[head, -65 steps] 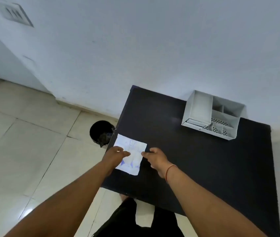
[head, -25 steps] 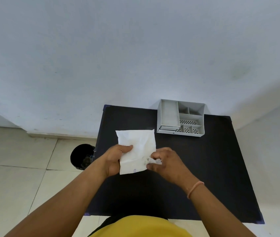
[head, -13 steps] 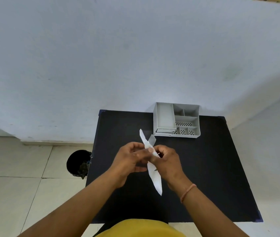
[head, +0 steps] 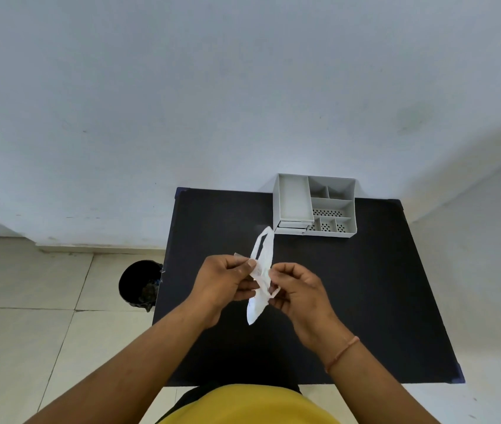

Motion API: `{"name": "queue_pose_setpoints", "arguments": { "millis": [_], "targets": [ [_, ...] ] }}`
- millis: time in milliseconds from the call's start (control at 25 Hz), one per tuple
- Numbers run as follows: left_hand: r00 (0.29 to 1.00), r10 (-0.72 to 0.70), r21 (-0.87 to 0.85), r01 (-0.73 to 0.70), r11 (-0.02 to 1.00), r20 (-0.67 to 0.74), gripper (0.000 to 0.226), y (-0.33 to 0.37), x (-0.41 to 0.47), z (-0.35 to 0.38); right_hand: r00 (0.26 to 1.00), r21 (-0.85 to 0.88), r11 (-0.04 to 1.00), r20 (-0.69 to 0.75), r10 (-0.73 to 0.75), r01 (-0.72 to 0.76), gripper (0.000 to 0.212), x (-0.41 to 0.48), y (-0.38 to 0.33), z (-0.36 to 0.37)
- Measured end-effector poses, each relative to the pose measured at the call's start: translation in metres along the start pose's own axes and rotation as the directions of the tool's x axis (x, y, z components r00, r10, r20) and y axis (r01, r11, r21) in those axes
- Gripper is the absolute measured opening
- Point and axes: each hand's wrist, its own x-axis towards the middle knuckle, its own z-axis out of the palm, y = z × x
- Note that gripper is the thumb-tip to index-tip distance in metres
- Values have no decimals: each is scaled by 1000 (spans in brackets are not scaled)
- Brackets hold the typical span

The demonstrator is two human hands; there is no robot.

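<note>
Your left hand (head: 221,283) and right hand (head: 296,290) each pinch the crumpled sheet of paper (head: 261,270) above the black table (head: 365,286), likely to tear or scrunch it.

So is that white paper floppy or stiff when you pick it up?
Probably floppy: the paper curls and folds where the left hand and right hand pinch it. It looks light too, since fingertips alone hold it above the table. It would likely crease or tear easily; it looks crumpled near the fingers.
</note>
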Motion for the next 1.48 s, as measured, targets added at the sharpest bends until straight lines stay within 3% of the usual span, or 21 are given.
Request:
{"name": "queue_pose_setpoints", "arguments": {
  "millis": [80, 120, 160, 200, 240, 320, 360, 400, 480, 520, 600, 720, 840, 880, 960, 1040, 1120, 1200, 1320, 1400, 1480],
  "targets": [
    [998, 35, 2, -35, 999, -61, 14, -4, 1, -6, 998, -26, 1000, -66, -7, 5, 12, -3, -4, -5],
    [993, 61, 27, -59, 998, -99, 13, -6, 1, -8, 997, -246, 968, -55, -63, 48, 16, -4, -6, -9],
    [987, 94, 60, -86, 994, -128, 12, -8, 1, -9, 991, -535, 838, -10, -135, 109, 22, -6, -7, -13],
    [980, 130, 103, -115, 988, -148, 11, -9, 1, -9, 971, -776, 603, 47, -234, 183, 28, -9, -8, -15],
    [973, 165, 146, -142, 979, -160, 11, -9, 0, -8, 918, -883, 392, 96, -384, 257, 33, -13, -9, -16],
    [960, 227, 210, -191, 959, -162, 6, -10, -2, -5, 742, -875, 260, 153, -653, 409, 24, -18, -14, -12],
    [956, 250, 228, -211, 950, -157, 5, -10, -4, -3, 720, -848, 288, 148, -678, 446, 18, -13, -14, -9],
    [953, 262, 238, -222, 945, -151, 6, -10, -6, -2, 785, -812, 388, 132, -606, 436, 19, -6, -16, -6],
    [950, 279, 265, -236, 935, -138, 11, -11, -9, -1, 970, -730, 644, 124, -207, 231, 26, 14, -10, 4],
    [947, 295, 290, -249, 924, -126, 13, -12, -11, -1, 989, -693, 711, 143, -22, 116, 27, 21, -4, 9],
    [938, 328, 369, -266, 890, -115, 8, -15, -14, 1, 969, -669, 742, 207, 132, 41, 26, 28, 10, 18],
    [944, 329, 461, -284, 841, -19, 7, -20, -17, -2, 969, -766, 628, 237, 73, 140, 24, 26, 19, 22],
    [940, 239, 262, -300, 917, 242, 15, -18, -24, -18, 952, -792, 532, 290, -102, 298, 8, 16, 8, 18],
    [936, 265, 135, -301, 944, 233, 16, -15, -25, -25, 941, -785, 521, 300, -154, 335, 8, 14, 3, 15],
    [944, 329, 25, -329, 944, -18, 20, -10, -11, -42, 935, -718, 602, 310, -170, 348, 24, 6, -12, 7],
    [966, 222, 98, -210, 973, -135, 50, -3, 11, -62, 903, -577, 720, 396, -167, 386, 36, -5, -30, -2],
    [996, -32, -6, 33, 999, 81, 66, -2, 30, -77, 862, -504, 750, 476, -174, 429, 42, -12, -39, -12],
    [943, -156, -131, 202, 971, 295, 52, -4, 33, -82, 875, -527, 726, 433, -217, 441, 40, -10, -37, -16],
    [939, -128, -127, 176, 976, 318, 50, -19, 36, -78, 933, -481, 809, 288, -218, 337, 27, -2, -25, -21],
    [937, -139, -131, 189, 973, 321, 49, -27, 36, -76, 959, -244, 961, 277, -62, 132, 28, -3, -23, -26],
    [922, -161, -112, 212, 971, 352, 51, -32, 34, -77, 955, -59, 992, 270, 121, -109, 39, -6, -21, -28]
  ]
}}
